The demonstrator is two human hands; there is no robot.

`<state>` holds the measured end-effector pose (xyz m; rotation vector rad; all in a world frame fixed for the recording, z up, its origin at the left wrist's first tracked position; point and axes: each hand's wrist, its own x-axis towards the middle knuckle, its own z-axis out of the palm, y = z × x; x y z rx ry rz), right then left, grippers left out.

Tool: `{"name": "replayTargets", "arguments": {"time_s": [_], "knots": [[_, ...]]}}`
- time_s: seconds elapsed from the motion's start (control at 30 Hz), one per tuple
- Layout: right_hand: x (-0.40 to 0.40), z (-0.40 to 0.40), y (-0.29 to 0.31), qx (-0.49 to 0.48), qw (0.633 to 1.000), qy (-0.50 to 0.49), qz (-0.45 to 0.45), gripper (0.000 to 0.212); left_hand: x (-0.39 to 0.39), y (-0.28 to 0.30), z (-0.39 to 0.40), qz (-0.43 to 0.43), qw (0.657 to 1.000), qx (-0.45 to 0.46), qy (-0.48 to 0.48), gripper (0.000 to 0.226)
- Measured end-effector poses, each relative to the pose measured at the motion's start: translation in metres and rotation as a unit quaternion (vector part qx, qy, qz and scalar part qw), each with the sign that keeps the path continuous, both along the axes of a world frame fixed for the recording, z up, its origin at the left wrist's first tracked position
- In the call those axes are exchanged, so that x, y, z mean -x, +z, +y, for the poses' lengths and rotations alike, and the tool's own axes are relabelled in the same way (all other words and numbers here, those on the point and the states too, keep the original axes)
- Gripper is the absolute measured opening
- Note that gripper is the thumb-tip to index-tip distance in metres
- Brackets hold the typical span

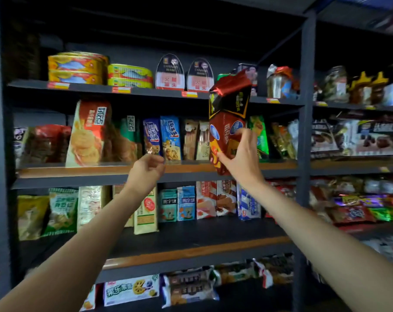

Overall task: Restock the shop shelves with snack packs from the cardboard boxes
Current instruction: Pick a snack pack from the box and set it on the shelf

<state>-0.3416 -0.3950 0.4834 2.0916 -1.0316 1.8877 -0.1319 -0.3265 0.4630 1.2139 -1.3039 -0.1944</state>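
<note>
Holding a dark red snack pack (227, 122) up in front of the middle shelf (114, 170), the right hand (240, 154) grips its lower part, thumb on the near face and fingers wrapped round its right edge. The pack hangs in the air, upright and slightly tilted, its crimped top reaching as high as the shelf of tins above — not yet set down. It looks headed for the gap between the slim beige biscuit boxes (196, 140) and the green pack (259, 137), though that is only a guess.

The left hand (147, 168) hovers near the shelf's front edge, fingers loosely curled and holding nothing.

By the look of it, restocking is well along: the shelves are mostly filled, with some bare board on the tier below. No cardboard boxes are in view, so what remains cannot be judged.

The held pack is glossy, crinkly foil film with creased highlights — soft and light, likely to slump unless propped. The shelves are dark metal framing with orange-brown board edges; the fish tins (77, 68) above are rigid printed metal.
</note>
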Motion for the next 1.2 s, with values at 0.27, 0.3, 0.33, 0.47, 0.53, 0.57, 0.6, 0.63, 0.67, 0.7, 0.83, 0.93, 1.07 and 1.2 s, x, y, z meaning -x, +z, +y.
{"name": "replayTargets", "arguments": {"time_s": [0.27,0.3,0.33,0.47,0.53,0.57,0.6,0.63,0.67,0.7,0.83,0.93,1.07,1.2], "knots": [[0.071,-0.082,0.038,0.019,0.997,-0.074,0.017,0.061,0.072,0.040,-0.066,-0.103,0.994,0.033,-0.007,0.016],[0.077,-0.094,0.038,0.014,0.997,-0.076,0.016,0.061,0.079,0.043,-0.077,-0.103,0.994,0.034,-0.011,0.015],[0.083,-0.107,0.037,0.010,0.997,-0.076,0.016,0.061,0.086,0.045,-0.089,-0.100,0.994,0.035,-0.015,0.014],[0.102,-0.167,0.029,-0.007,0.998,-0.057,0.038,0.062,0.118,0.050,-0.150,-0.098,0.994,0.036,-0.018,0.015],[0.108,-0.201,0.025,-0.013,0.996,-0.040,0.080,0.063,0.135,0.050,-0.183,-0.104,0.994,0.032,-0.016,0.021],[0.109,-0.215,0.025,-0.018,0.993,-0.039,0.107,0.063,0.143,0.051,-0.199,-0.105,0.994,0.029,-0.020,0.025],[0.109,-0.228,0.025,-0.024,0.990,-0.048,0.131,0.063,0.152,0.053,-0.214,-0.107,0.994,0.026,-0.027,0.029],[0.109,-0.238,0.026,-0.028,0.987,-0.061,0.150,0.063,0.162,0.054,-0.227,-0.113,0.993,0.018,-0.033,0.033],[0.108,-0.247,0.028,-0.032,0.983,-0.074,0.162,0.065,0.170,0.056,-0.239,-0.121,0.992,0.008,-0.039,0.037],[0.106,-0.254,0.030,-0.036,0.981,-0.084,0.170,0.066,0.178,0.058,-0.250,-0.129,0.991,0.000,-0.047,0.043],[0.104,-0.282,0.043,-0.112,0.978,-0.085,0.153,0.074,0.201,0.065,-0.286,-0.140,0.987,-0.040,-0.065,0.059],[0.100,-0.299,0.052,-0.179,0.972,-0.082,0.131,0.082,0.206,0.072,-0.307,-0.148,0.983,-0.083,-0.066,0.062],[0.091,-0.319,0.060,-0.223,0.964,-0.077,0.119,0.085,0.204,0.082,-0.321,-0.145,0.980,-0.114,-0.071,0.062],[0.085,-0.336,0.063,-0.231,0.956,-0.107,0.146,0.083,0.198,0.088,-0.328,-0.151,0.975,-0.148,-0.060,0.060]]}}
